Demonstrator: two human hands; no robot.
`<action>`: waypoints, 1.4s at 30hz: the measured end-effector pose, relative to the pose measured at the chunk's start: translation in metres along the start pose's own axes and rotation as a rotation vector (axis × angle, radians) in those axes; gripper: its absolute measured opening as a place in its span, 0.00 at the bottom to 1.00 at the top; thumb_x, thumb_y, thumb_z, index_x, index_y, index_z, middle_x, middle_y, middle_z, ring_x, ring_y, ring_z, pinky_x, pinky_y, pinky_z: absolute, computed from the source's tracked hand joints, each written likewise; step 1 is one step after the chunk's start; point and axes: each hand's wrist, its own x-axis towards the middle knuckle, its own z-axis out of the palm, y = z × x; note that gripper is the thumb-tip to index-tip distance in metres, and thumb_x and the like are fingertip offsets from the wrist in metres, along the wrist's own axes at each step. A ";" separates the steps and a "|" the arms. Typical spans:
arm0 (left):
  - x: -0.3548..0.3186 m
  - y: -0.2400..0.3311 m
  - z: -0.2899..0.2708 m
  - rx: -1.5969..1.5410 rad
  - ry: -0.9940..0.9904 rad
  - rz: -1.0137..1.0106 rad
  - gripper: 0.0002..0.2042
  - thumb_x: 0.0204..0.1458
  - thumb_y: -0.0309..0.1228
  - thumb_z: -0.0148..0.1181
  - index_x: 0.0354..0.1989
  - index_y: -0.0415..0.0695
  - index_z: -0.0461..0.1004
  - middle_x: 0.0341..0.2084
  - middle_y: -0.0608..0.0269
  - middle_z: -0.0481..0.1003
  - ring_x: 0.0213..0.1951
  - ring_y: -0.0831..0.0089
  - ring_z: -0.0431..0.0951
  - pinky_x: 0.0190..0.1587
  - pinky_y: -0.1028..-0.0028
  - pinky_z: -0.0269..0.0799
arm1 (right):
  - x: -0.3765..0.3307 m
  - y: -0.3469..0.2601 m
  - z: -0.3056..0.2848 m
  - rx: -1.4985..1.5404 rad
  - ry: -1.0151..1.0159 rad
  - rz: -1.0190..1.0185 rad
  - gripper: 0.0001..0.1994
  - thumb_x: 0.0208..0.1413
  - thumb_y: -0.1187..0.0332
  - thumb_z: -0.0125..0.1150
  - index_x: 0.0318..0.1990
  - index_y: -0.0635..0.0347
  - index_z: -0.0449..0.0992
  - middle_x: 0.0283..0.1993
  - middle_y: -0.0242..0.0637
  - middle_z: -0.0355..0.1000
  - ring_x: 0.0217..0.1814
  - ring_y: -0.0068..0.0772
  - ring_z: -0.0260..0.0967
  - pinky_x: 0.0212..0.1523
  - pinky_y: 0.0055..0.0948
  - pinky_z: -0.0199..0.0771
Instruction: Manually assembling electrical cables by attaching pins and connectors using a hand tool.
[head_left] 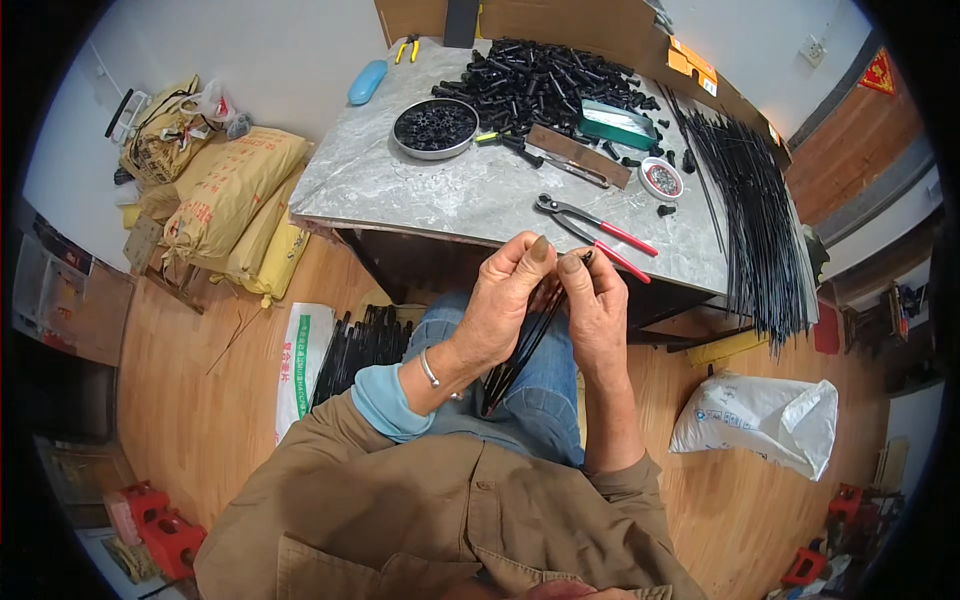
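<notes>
Both my hands meet above my lap at the near edge of the table. My left hand (pixel 510 300), a silver bracelet on its wrist, is closed in a pinch, thumb toward the right hand. My right hand (pixel 598 312) pinches the top end of a bundle of thin black rods (pixel 525 352). The rods hang slanting down between my hands, over my jeans. Whatever small piece lies between my left fingertips is hidden. Just beyond my hands, red-handled pincers (pixel 598 238) lie on the table (pixel 330 190).
A heap of black tubular parts (pixel 550 85) covers the table's back, beside a round tray (pixel 435 128) and a green box (pixel 617 125). Long black rods (pixel 750 210) overhang the right edge. Yellow sacks (pixel 235 195) stand left, a white sack (pixel 750 420) right.
</notes>
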 end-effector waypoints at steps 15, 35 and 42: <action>-0.005 0.001 -0.003 -0.042 -0.008 0.022 0.14 0.58 0.40 0.54 0.31 0.41 0.72 0.21 0.72 0.69 0.24 0.85 0.65 0.27 0.84 0.63 | 0.001 -0.006 -0.006 0.129 0.023 -0.034 0.12 0.60 0.63 0.56 0.32 0.64 0.70 0.25 0.33 0.69 0.25 0.23 0.66 0.27 0.22 0.67; -0.007 0.002 0.007 0.005 0.088 0.103 0.07 0.57 0.32 0.57 0.33 0.41 0.74 0.23 0.74 0.68 0.24 0.87 0.64 0.25 0.85 0.59 | -0.006 0.003 0.009 -0.049 0.173 -0.218 0.09 0.62 0.66 0.53 0.33 0.61 0.73 0.30 0.26 0.70 0.30 0.14 0.63 0.28 0.15 0.62; 0.001 0.001 -0.008 0.253 0.090 0.217 0.08 0.54 0.32 0.60 0.30 0.39 0.74 0.27 0.75 0.65 0.28 0.87 0.62 0.29 0.83 0.60 | -0.001 0.016 0.004 -0.052 0.034 -0.024 0.08 0.54 0.72 0.62 0.39 0.66 0.76 0.32 0.26 0.72 0.33 0.16 0.65 0.35 0.17 0.66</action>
